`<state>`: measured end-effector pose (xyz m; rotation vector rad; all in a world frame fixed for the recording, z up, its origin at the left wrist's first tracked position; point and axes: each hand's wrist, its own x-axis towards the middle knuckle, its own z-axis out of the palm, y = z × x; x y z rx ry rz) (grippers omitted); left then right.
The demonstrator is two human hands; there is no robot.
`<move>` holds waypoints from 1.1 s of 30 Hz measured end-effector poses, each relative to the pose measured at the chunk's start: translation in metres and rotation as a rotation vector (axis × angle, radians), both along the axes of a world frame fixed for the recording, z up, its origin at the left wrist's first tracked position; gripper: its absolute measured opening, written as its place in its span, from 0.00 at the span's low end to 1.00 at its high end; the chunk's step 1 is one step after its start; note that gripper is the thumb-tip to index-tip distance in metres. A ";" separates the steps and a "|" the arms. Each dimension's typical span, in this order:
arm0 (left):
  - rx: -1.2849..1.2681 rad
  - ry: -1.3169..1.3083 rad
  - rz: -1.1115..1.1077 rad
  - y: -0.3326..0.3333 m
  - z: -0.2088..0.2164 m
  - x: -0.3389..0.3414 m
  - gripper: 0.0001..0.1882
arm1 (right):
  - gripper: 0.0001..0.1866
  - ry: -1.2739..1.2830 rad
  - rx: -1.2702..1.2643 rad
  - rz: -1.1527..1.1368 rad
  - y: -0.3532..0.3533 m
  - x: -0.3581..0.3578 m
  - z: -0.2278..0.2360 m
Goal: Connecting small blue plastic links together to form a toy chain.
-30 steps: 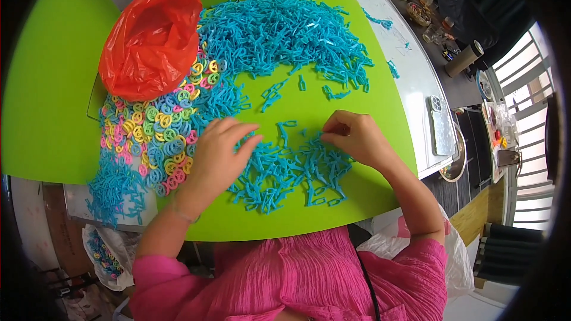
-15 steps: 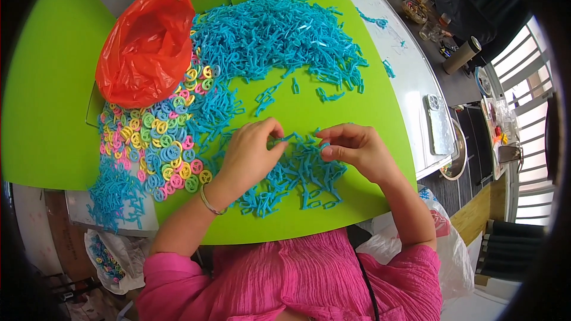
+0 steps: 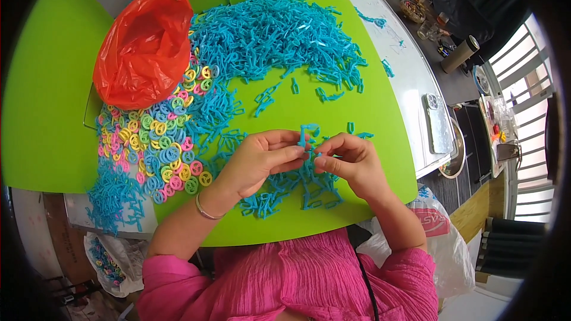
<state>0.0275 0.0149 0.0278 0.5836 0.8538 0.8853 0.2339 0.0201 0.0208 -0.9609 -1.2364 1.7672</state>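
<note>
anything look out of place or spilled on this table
A few small blue plastic pieces lie on the glossy white tabletop, right of the flat green board, apart from the large blue plastic heap; they look strayed.

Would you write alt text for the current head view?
Left hand pinches a blue plastic piece beside the right hand, over a green tabletop. Beyond lies a heap of blue pieces; at left, multicoloured wheels and a red bag.

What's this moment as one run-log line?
left hand: pinches blue piece; right hand: close by, grip unclear; blue heap: beyond both hands; red bag: left of heap
</note>
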 end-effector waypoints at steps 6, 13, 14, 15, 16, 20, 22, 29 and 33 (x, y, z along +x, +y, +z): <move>0.065 0.137 0.010 -0.003 -0.005 0.002 0.12 | 0.05 0.068 -0.037 -0.026 -0.005 -0.008 -0.001; 0.235 0.209 0.009 -0.008 -0.004 0.005 0.09 | 0.05 0.006 0.034 -0.110 -0.005 -0.007 -0.006; 0.244 0.216 0.022 -0.009 -0.003 0.006 0.08 | 0.05 0.007 0.034 -0.108 -0.005 -0.007 -0.006; 0.243 0.217 0.023 -0.009 -0.004 0.006 0.08 | 0.05 0.006 0.029 -0.103 -0.005 -0.007 -0.004; 0.243 0.213 0.024 -0.009 -0.007 0.005 0.07 | 0.05 0.005 0.024 -0.097 -0.006 -0.007 -0.004; 0.193 0.125 0.085 -0.006 -0.012 0.006 0.05 | 0.05 0.045 -0.039 -0.104 -0.005 -0.004 -0.005; 0.181 0.123 0.086 -0.007 -0.013 0.006 0.05 | 0.06 0.095 -0.072 -0.116 -0.004 -0.004 -0.006; 0.154 0.115 0.111 -0.008 -0.013 0.008 0.05 | 0.06 0.056 -0.075 -0.112 -0.003 -0.006 -0.007; 0.161 0.108 0.119 -0.008 -0.014 0.008 0.06 | 0.06 0.101 -0.067 -0.115 -0.004 -0.007 -0.007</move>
